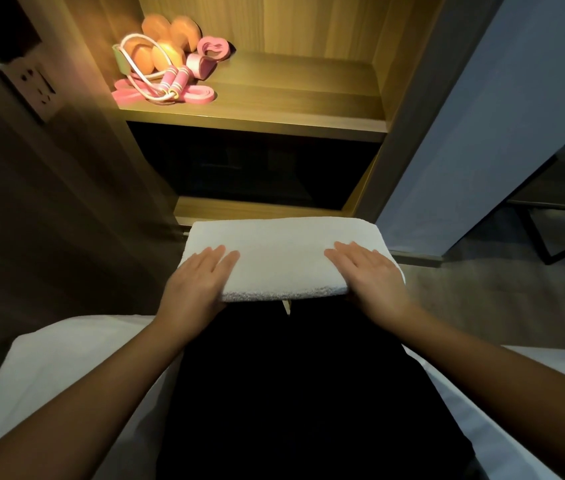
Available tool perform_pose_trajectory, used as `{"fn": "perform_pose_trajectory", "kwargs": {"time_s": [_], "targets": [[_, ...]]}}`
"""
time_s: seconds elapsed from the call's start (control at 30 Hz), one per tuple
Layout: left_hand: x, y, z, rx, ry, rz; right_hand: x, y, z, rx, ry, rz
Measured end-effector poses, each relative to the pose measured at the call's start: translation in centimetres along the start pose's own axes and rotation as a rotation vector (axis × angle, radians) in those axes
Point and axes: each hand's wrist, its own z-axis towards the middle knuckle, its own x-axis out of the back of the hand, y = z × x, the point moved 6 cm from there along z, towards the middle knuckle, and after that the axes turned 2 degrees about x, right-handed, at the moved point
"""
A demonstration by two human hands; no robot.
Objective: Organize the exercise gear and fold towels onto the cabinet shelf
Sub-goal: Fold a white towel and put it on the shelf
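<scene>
Here, folded white terry towel (281, 258) lying across dark-trousered lap (291, 375), long axis left to right. Left hand (198, 282) and right hand (371, 275) flat on its near corners, fingers straight. Beyond, lit wooden cabinet shelf (274, 109) holding orange dumbbells (166, 39) at far left.

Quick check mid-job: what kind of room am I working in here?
Probably a bedroom or hotel room: a white bed, a built-in wooden cabinet with a lit shelf, and a wall socket.
</scene>
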Motion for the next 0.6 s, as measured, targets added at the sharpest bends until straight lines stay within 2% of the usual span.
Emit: {"fn": "perform_pose_trajectory", "kwargs": {"time_s": [0.13, 0.4, 0.6], "targets": [[0.1, -0.6, 0.4, 0.076, -0.023, 0.007, 0.8, 1.0, -0.1, -0.042, 0.059, 0.036], [0.3, -1.9, -0.2, 0.014, -0.017, -0.035, 0.9, 2.5, -0.9, -0.08, 0.022, 0.178], [0.4, -2.6, -0.1, 0.035, -0.014, -0.074, 1.8, 2.6, -0.8, -0.063, 0.109, 0.256]]}}
